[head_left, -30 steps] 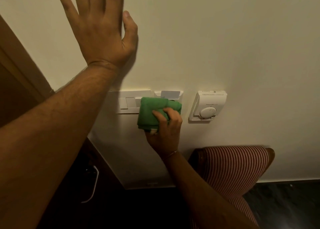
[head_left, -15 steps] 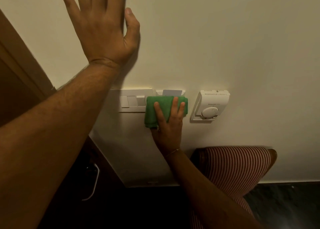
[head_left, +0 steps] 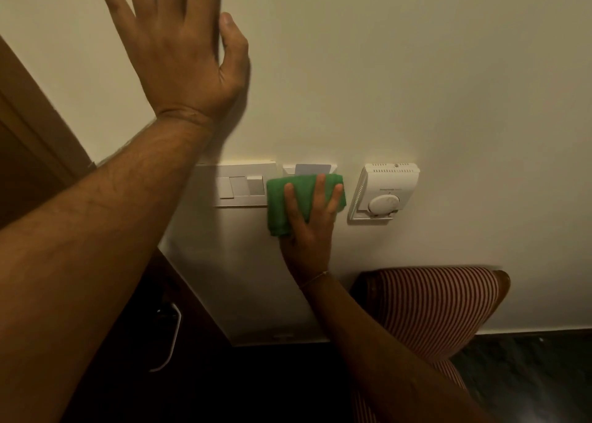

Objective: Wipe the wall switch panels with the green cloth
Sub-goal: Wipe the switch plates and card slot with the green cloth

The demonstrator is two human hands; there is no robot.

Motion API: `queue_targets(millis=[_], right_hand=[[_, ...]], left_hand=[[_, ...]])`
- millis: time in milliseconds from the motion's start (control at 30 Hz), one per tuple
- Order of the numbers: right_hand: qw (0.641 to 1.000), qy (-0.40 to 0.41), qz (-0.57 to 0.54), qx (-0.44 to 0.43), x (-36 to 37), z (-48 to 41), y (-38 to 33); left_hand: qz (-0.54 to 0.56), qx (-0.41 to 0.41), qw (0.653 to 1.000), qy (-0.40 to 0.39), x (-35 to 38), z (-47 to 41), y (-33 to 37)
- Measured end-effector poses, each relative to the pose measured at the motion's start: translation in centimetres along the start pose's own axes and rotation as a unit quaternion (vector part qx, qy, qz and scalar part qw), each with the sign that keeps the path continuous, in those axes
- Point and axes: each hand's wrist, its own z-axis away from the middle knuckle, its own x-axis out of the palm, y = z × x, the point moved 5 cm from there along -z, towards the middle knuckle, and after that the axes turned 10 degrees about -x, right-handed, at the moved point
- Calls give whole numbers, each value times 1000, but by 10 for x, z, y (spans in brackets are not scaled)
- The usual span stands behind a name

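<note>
My right hand presses a folded green cloth flat against the wall, fingers spread over it. The cloth covers most of a small white panel with a card slot; only that panel's top edge shows. To its left is a white switch panel with three rocker switches, uncovered apart from its right edge under the cloth. My left hand rests flat on the wall above the panels, fingers apart, holding nothing.
A white thermostat with a round dial is mounted to the right of the cloth. Below it stands a chair with a red striped back. A dark wooden door with a metal handle is at the lower left.
My right hand has slid the cloth to the right, off the switch panel and onto the card-slot panel, and its fingers have flattened over the cloth. My left hand stays on the wall.
</note>
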Motion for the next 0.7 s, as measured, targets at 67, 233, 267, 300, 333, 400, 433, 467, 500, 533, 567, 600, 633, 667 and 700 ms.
queue_targets(millis=[67,233,267,300,333,400,433,467,500,533,567,600,633,667,700], right_hand=[[999,-4,30,-11,7,-2,-7],[998,-3,52,-42,7,-3,-6],[997,-8,57,-55,4,-2,-2],[996,-10,61,-62,0,-1,2],[997,-6,55,-59,-5,1,6],[999,12,27,-28,-11,4,8],[1000,22,11,-11,-12,4,6],[1000,29,-4,-1,-11,2,0],[1000,28,-12,-2,-8,-1,-7],[1000,24,-10,-17,-4,-4,-16],[999,16,2,-46,1,-9,-26],[997,9,19,-73,5,-13,-33],[995,7,37,-89,9,-17,-36],[995,8,48,-90,10,-18,-35],[995,11,51,-80,10,-17,-32]], left_hand=[[5,-7,1000,-7,3,0,-3],[32,-32,999,-10,8,7,-8],[49,-47,998,-17,9,9,-10],[62,-56,996,-19,9,9,-12],[63,-56,996,-14,9,8,-12],[38,-14,999,9,6,4,-8],[30,15,999,21,5,4,-3],[28,38,998,32,6,5,1],[35,53,997,41,7,7,3],[44,56,997,43,10,9,2],[52,48,997,39,12,10,-2],[56,38,997,32,13,10,-5],[58,32,997,28,14,10,-6],[58,27,997,30,13,9,-8],[57,22,998,32,12,6,-8]])
